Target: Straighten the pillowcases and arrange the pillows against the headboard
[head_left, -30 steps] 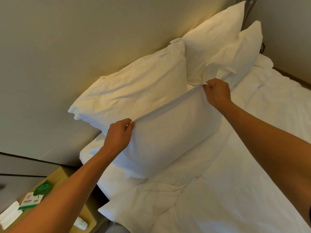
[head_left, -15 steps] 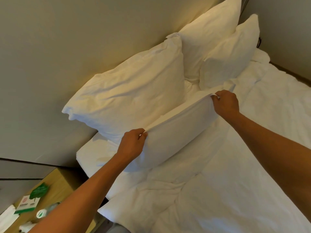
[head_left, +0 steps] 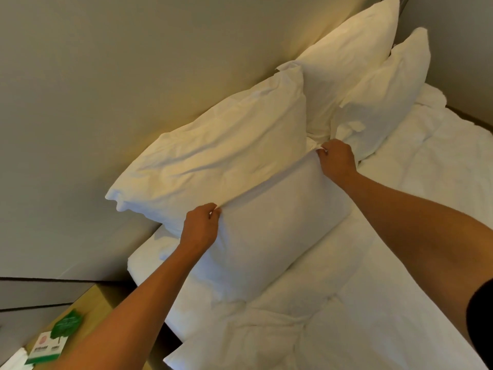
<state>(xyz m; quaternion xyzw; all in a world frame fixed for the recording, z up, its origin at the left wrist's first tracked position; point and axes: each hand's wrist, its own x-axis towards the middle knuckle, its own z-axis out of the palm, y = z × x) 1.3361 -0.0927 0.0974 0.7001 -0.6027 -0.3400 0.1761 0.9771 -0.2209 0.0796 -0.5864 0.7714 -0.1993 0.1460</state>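
Several white pillows stand on the bed. The front near pillow [head_left: 269, 236] stands upright, leaning on a larger back pillow [head_left: 221, 158] that rests against the beige headboard [head_left: 133, 76]. My left hand [head_left: 200, 228] pinches the front pillow's top left corner. My right hand [head_left: 336, 161] pinches its top right corner. Farther right, two more pillows lean on the headboard: a back one [head_left: 352, 57] and a front one [head_left: 384, 97].
Rumpled white bedding [head_left: 346, 303] covers the mattress in front of the pillows. A wooden bedside table [head_left: 88, 303] at the lower left carries a green and white card [head_left: 50, 343]. A wall [head_left: 458, 36] closes the far right side of the bed.
The front pillow dipped low half a second ago and now stands upright again, pulled taut between both hands against the back pillow. Both hands kept hold of its top corners.
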